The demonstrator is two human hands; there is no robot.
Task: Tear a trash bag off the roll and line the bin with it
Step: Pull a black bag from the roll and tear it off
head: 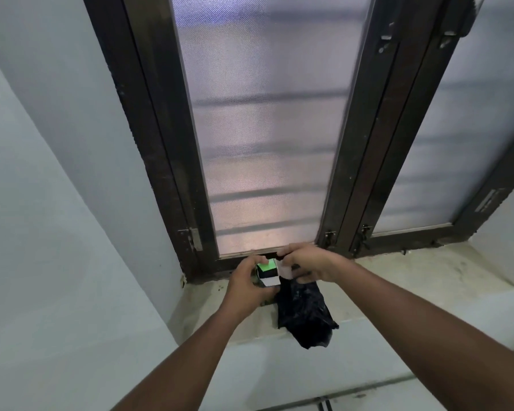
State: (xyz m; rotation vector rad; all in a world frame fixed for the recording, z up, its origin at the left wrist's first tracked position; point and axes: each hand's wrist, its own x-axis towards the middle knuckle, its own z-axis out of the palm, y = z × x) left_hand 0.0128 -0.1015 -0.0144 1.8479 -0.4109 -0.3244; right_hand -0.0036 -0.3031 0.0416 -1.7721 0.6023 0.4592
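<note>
A small roll of trash bags with a green, black and white label sits at the back of the windowsill, against the window frame. My left hand grips the roll from the left side. My right hand is curled over the roll's right end and pinches the black plastic there. A crumpled black trash bag trails from under my right hand across the sill and droops over its front edge. No bin is in view.
A dark-framed window with frosted glass rises directly behind the sill. Pale walls close in on the left and right. Metal latches sit at the frame's base. A tiled floor edge shows at the bottom.
</note>
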